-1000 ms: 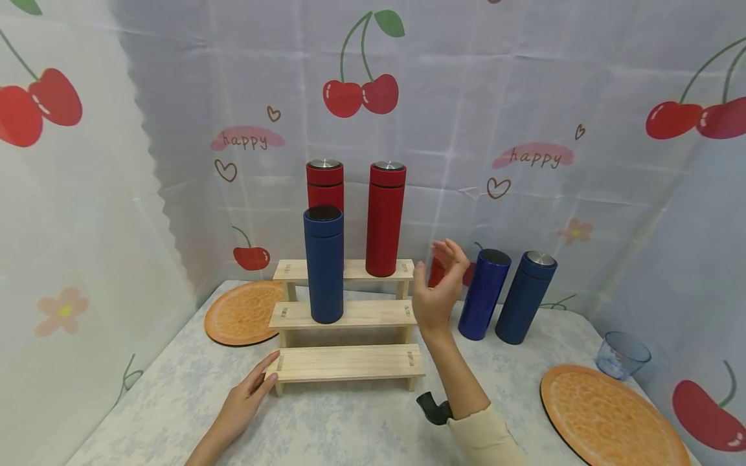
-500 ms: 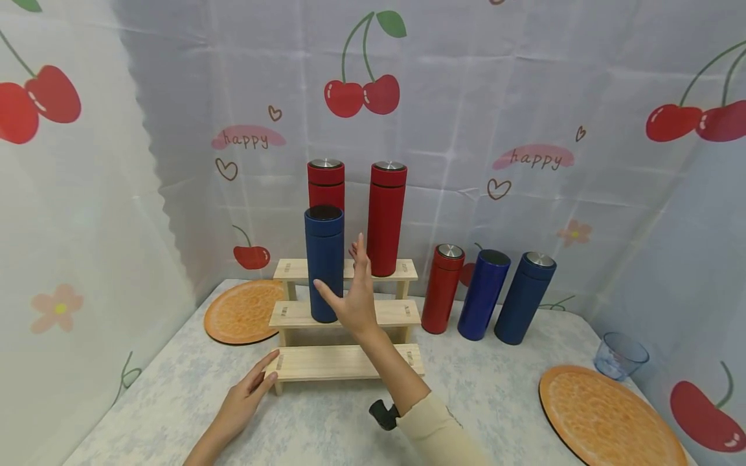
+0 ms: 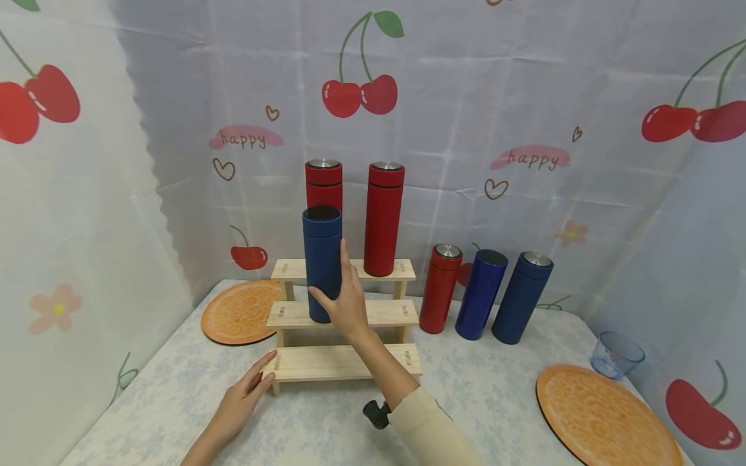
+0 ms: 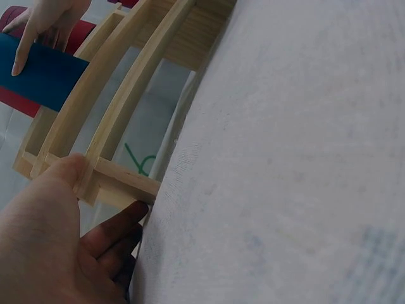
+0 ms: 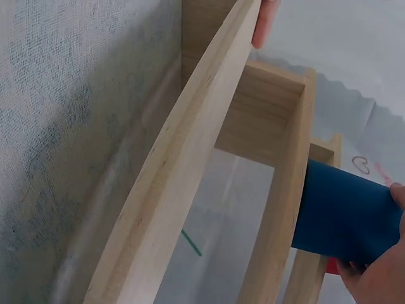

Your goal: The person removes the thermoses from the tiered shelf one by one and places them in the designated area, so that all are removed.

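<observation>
A three-tier wooden stand (image 3: 338,364) stands on the table. On its middle tier is an upright matte blue thermos bottle (image 3: 322,255) with a dark top. My right hand (image 3: 350,309) grips that bottle from the right, thumb across its front; the right wrist view also shows fingers and thumb on both sides of the bottle (image 5: 345,212). My left hand (image 3: 237,402) holds the left end of the lowest tier, its thumb (image 4: 68,170) on the board and the fingers underneath. Two red thermos bottles stand on the top tier; the left one (image 3: 324,188) is partly hidden behind the blue bottle, the right one (image 3: 383,223) shows fully.
Right of the stand, a shorter red bottle (image 3: 441,291), a glossy blue bottle (image 3: 480,294) and a matte blue bottle (image 3: 521,301) stand in a row. Farther right are a clear bluish cup (image 3: 616,356) and a round pizza-patterned mat (image 3: 606,414). Another round mat (image 3: 241,314) lies behind left.
My right hand has moved left from beside the short red bottle to the blue bottle on the middle tier and taken hold of it. My left hand has stayed on the stand.
</observation>
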Available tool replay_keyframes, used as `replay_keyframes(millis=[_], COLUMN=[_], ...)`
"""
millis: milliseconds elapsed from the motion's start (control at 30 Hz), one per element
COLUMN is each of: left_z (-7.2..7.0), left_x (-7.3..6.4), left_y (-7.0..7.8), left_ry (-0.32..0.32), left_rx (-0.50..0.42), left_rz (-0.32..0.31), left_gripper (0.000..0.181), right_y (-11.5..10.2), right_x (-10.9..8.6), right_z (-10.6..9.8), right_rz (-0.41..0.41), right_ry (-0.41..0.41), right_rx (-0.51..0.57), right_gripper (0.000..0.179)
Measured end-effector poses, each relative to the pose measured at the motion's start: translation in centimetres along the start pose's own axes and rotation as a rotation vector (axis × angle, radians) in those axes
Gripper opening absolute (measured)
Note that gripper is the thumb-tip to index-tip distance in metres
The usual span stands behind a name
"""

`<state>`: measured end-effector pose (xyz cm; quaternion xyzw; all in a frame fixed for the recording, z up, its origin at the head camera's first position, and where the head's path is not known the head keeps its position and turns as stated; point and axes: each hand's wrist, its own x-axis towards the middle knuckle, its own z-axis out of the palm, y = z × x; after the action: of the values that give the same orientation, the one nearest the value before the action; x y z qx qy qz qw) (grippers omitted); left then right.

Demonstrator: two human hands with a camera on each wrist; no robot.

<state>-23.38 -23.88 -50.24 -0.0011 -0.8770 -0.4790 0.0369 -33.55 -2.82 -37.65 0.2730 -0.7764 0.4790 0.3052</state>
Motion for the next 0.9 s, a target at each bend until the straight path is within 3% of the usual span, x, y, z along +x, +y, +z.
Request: replay_keyframes(millis=[333, 600, 900], left_z=[0.4, 0.1, 0.0], left_x=[0.0, 0.1, 0.1], left_y=[0.1, 0.3, -0.1], left_ry=[-0.007, -0.016, -0.014], left_rx=[-0.011, 0.032, 0.016], left_rz=[0.010, -0.018, -0.019], left_gripper=[0.057, 0.061, 0.060], right_y=[-0.2, 0.6, 3.3], right_x=[-2.5, -4.4, -5.9], right_z=[-3.2, -8.2, -15.0], right_rz=[-0.007, -0.065, -0.095], right_ry=[0.067, 0.132, 0.275], right_rx=[0.007, -0.028, -0.108], right_gripper=[0.101, 0.104, 0.107])
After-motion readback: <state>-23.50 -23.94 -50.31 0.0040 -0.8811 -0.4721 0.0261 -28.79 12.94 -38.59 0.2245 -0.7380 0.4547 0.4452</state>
